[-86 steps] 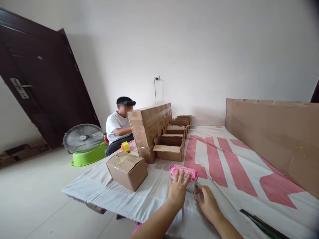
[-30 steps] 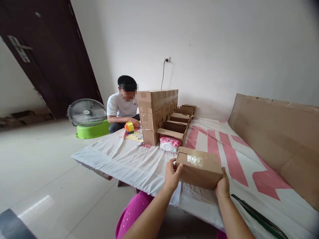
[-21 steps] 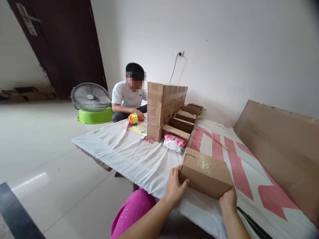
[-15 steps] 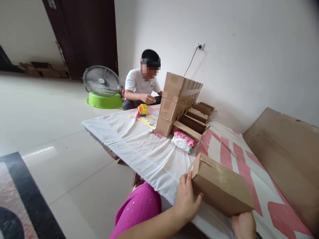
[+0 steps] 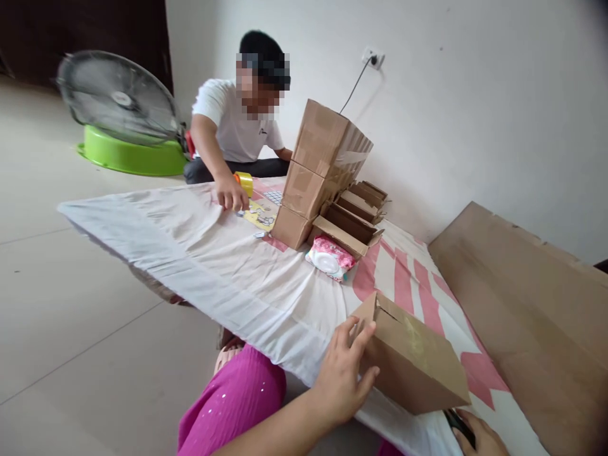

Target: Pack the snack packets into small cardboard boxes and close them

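A closed cardboard box (image 5: 418,354) lies near the front edge of the cloth-covered table. My left hand (image 5: 342,367) is open, fingers spread against the left end of this box. Low at the right, my right hand (image 5: 482,437) is closed around a smooth black object (image 5: 460,427) beside the box; most of that object is hidden, so its kind does not show. Beyond the box lies a pink and white pack of wipes (image 5: 331,258), touching an open cardboard box (image 5: 346,229).
Stacked cardboard boxes (image 5: 308,180) stand mid-table. Behind them, a co-worker (image 5: 237,120) reaches toward a yellow sheet (image 5: 260,215) near a yellow tape roll (image 5: 244,182). A large cardboard panel (image 5: 513,304) leans at the right. A fan (image 5: 118,98) sits on a green basin (image 5: 133,152).
My right hand has left the box's underside and taken hold of the black object. My left fingers have spread. The co-worker's hand has lowered to the table. The view has shifted.
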Demonstrator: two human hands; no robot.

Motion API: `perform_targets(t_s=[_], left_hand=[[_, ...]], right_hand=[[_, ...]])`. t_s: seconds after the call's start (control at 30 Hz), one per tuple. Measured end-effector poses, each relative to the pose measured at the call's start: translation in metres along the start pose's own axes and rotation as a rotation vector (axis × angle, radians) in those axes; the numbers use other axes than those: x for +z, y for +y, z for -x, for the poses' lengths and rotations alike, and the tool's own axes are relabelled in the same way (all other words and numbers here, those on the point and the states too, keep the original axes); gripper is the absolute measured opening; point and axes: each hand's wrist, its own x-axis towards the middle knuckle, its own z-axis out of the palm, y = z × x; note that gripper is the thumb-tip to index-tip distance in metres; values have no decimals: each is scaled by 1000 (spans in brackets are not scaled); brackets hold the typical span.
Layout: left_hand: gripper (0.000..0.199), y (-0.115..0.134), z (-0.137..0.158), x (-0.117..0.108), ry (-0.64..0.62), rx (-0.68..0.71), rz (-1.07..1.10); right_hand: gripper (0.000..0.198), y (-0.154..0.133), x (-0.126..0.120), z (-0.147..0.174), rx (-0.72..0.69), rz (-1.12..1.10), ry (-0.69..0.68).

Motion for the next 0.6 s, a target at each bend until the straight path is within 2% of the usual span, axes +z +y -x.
perform_targets(t_s=[0.07,0.17,0.23,0.3,0.33,0.43,0.5,0.57,0.6], left_hand=[[74,-3,-1,-1,-6,95,-32],[69,-5,-2,1,10,135,-66],[68,-5,-3,2,26,139,-83],[66,-6,-4,3,42,144,-97],[66,-6,-5,4,53,150,-103],[63,-7,-6,5,85,175,-116],[61,-9,-6,5,100,192,-124],[60,-12,-6,6,113,206,-139],[60,-13,-6,6,121,214,-150]], right_hand=[[46,7,3,5,15,-62,-40],[43,5,-9,4,99,-115,98],[49,-6,-31,-5,195,-100,232],[59,-30,-60,-19,198,-66,339],[61,-47,-76,-27,121,-56,400],[52,-114,-115,-47,-326,47,432],[42,-165,-129,-58,-610,153,308],[40,-211,-131,-65,-829,283,251],[42,-229,-130,-68,-887,347,223]])
